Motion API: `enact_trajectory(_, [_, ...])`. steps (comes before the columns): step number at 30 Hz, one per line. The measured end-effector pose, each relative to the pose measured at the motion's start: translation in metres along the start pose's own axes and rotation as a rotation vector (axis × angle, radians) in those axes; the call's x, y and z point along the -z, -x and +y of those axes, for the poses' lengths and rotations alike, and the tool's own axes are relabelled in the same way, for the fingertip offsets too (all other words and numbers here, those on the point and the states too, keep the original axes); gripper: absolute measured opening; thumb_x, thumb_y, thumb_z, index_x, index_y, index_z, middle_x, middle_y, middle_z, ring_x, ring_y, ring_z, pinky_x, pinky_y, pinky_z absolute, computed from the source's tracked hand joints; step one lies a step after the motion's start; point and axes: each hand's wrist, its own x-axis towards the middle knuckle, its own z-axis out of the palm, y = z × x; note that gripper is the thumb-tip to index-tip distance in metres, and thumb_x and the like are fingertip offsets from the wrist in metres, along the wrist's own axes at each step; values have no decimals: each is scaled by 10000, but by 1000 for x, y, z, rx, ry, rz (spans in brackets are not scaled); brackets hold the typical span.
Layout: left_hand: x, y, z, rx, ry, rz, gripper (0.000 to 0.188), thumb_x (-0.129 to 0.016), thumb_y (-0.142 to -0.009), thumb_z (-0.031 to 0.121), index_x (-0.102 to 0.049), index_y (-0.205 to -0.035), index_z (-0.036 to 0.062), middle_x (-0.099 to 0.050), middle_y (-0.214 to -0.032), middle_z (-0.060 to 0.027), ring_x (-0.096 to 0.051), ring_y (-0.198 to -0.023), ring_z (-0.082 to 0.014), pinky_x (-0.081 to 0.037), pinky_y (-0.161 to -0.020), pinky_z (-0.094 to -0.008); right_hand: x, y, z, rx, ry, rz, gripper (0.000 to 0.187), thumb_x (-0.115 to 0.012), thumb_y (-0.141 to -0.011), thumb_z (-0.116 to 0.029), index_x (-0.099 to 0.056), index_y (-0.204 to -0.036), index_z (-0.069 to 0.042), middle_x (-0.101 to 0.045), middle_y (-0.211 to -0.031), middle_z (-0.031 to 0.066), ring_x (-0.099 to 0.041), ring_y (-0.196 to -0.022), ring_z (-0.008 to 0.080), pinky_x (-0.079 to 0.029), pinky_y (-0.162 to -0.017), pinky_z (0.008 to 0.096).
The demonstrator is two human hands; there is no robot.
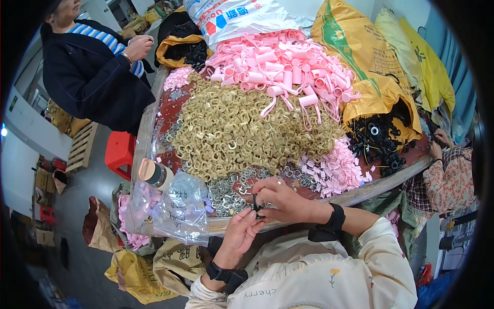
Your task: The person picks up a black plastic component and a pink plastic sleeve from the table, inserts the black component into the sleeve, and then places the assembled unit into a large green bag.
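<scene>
Over the table's near edge my two hands meet at a small black part (256, 205), too small to name. Its lower end is pinched between the thumb and fingers of my left hand (240, 229). My right hand (282, 200) grips its upper end, fingers bent round it. Just beyond lie silver metal hooks (226, 193). Past them spreads a wide heap of gold-coloured metal rings (231, 131). Small pink pieces (337, 172) are piled right of my right hand.
Pink strapped tubes (283, 64) are heaped at the back. Black parts (378, 149) spill from a yellow sack (360, 56) at right. A clear plastic bag (182, 208) and a bottle (156, 175) stand at the left edge. One person (92, 77) stands at left; another's patterned sleeve (450, 177) shows at right.
</scene>
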Motion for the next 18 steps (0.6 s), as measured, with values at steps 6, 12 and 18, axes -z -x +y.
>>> enact_trajectory(6, [5, -1, 7, 17, -31, 1, 223, -469, -837, 72, -465, -1029, -42, -565, -962, -148, -591, -827, -220, -508, -702, -255, 13, -3, 27, -162, 95, -31, 183, -603, -634, -89, -485, -774, -89, -465, -939, 68, -454, -889, 248, -345, -759, 357])
enact_trajectory(12, [7, -3, 5, -4, -26, 44, 214, -464, -837, 78, -476, -1005, -54, -561, -947, -180, -590, -822, -239, -514, -701, -267, 11, 15, 85, -151, 722, -250, 85, -554, -724, -83, -502, -789, -65, -468, -845, 75, -464, -802, 250, -372, -671, 332])
enact_trajectory(18, [12, -4, 6, -15, -12, 74, 212, -459, -843, 94, -475, -1001, -47, -559, -951, -176, -585, -839, -253, -511, -710, -276, 17, 19, 88, -307, 136, -1, 35, -507, -764, -76, -511, -799, -72, -474, -788, 66, -481, -749, 194, -382, -613, 282])
